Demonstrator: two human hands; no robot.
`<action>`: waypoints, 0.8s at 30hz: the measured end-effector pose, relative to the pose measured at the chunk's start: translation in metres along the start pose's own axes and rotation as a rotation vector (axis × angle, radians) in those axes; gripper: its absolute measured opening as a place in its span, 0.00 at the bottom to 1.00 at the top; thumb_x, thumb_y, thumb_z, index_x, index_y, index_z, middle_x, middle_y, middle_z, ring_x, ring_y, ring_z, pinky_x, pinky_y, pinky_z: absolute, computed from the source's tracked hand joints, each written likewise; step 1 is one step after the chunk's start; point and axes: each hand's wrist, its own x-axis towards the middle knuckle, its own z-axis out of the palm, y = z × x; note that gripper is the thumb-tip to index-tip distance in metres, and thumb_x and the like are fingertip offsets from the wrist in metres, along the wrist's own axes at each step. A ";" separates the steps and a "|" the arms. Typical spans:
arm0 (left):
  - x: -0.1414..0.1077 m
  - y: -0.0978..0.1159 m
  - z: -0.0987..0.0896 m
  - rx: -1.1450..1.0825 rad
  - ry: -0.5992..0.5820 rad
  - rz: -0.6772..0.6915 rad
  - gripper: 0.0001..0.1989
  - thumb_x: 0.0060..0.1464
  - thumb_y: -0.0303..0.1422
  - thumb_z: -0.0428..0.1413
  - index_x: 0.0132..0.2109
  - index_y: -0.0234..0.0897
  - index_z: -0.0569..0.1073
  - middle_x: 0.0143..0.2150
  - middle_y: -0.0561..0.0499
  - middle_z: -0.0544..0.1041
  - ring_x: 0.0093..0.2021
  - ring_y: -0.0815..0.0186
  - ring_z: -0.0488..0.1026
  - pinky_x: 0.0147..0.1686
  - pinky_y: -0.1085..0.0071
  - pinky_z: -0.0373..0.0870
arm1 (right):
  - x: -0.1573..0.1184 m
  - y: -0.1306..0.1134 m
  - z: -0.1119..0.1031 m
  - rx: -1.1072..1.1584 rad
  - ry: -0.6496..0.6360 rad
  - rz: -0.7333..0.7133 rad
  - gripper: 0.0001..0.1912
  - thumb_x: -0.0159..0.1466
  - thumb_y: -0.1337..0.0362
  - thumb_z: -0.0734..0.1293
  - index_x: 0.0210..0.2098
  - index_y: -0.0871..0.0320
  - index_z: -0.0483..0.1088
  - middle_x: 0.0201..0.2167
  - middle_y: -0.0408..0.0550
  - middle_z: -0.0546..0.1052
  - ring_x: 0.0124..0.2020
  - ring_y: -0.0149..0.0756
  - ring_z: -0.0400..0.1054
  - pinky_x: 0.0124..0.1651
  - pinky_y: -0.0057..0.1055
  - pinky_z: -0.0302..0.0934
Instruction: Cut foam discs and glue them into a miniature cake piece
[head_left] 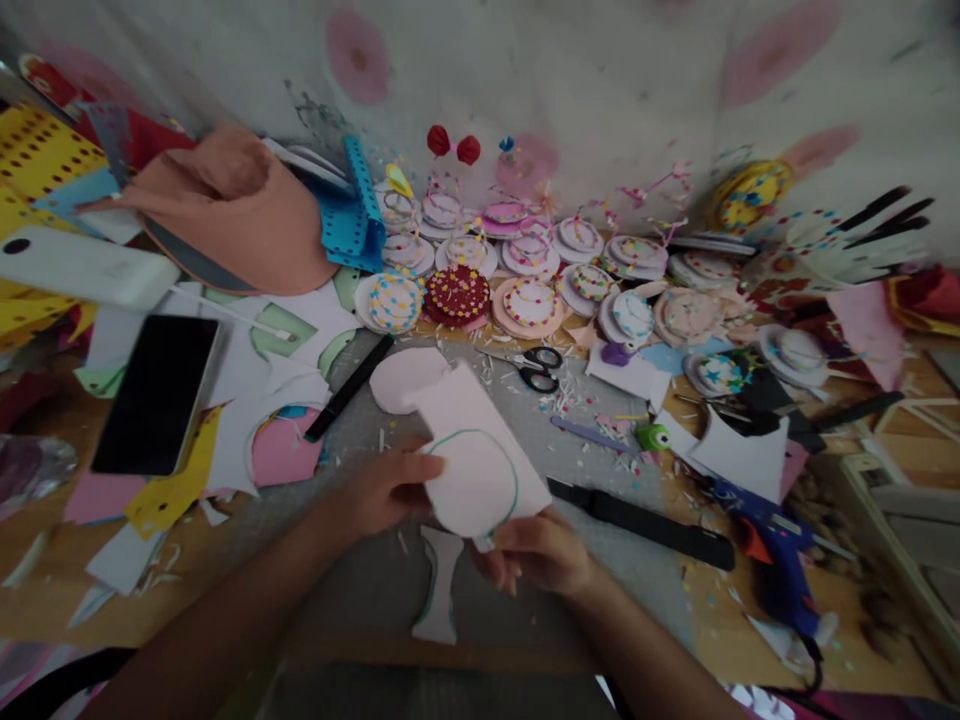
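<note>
Between my two hands is a white craft sheet (480, 470), probably foam, with a green circle outline drawn on it; its left and lower edges look cut along the curve. My left hand (394, 487) pinches the sheet at its left edge, thumb on top. At the lower right edge, my right hand (544, 550) grips it between thumb and fingers. Below lies a narrow white offcut (439, 590) with curved sides. Just beyond the sheet is a pale round piece (405, 380). A black-handled cutter (645, 520) rests right of my right hand, on the grey cutting mat (300, 560).
Behind the mat stand several small decorated hats (529, 250). Black scissors (538, 370) and a black marker (349, 388) lie beyond my hands. A phone (159, 395) and a peach cap (232, 210) are left, a blue glue gun (780, 570) right. Paper scraps are scattered around.
</note>
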 end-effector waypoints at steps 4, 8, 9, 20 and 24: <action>0.003 0.005 0.004 -0.003 0.031 0.109 0.25 0.44 0.52 0.64 0.20 0.33 0.71 0.14 0.54 0.66 0.17 0.74 0.61 0.19 0.77 0.56 | 0.003 -0.005 -0.001 0.001 0.075 -0.074 0.15 0.53 0.57 0.66 0.16 0.60 0.69 0.10 0.40 0.64 0.12 0.24 0.52 0.16 0.26 0.41; 0.004 0.006 0.007 0.005 0.091 0.190 0.25 0.44 0.52 0.64 0.21 0.34 0.71 0.14 0.56 0.65 0.15 0.76 0.58 0.16 0.78 0.53 | 0.003 -0.004 -0.001 0.020 0.062 -0.061 0.14 0.50 0.59 0.64 0.13 0.59 0.68 0.08 0.40 0.62 0.11 0.26 0.50 0.16 0.28 0.40; 0.004 0.006 0.007 0.011 0.104 0.196 0.23 0.43 0.51 0.65 0.23 0.34 0.71 0.14 0.57 0.64 0.15 0.76 0.57 0.15 0.78 0.51 | 0.003 -0.003 -0.001 0.028 0.053 -0.053 0.14 0.50 0.59 0.64 0.12 0.59 0.68 0.08 0.40 0.61 0.11 0.26 0.50 0.16 0.28 0.40; -0.004 0.008 0.006 0.039 0.120 0.163 0.22 0.40 0.47 0.68 0.22 0.32 0.73 0.17 0.53 0.70 0.16 0.74 0.63 0.14 0.79 0.55 | 0.002 -0.001 -0.005 0.126 -0.034 0.013 0.15 0.48 0.59 0.61 0.09 0.59 0.65 0.04 0.41 0.56 0.09 0.25 0.48 0.15 0.28 0.38; -0.003 0.004 0.006 0.060 0.127 0.114 0.24 0.40 0.51 0.66 0.21 0.33 0.72 0.15 0.54 0.67 0.13 0.75 0.59 0.12 0.78 0.51 | 0.002 -0.001 -0.007 0.117 0.027 0.040 0.15 0.47 0.60 0.62 0.08 0.59 0.63 0.04 0.40 0.55 0.08 0.24 0.46 0.15 0.28 0.37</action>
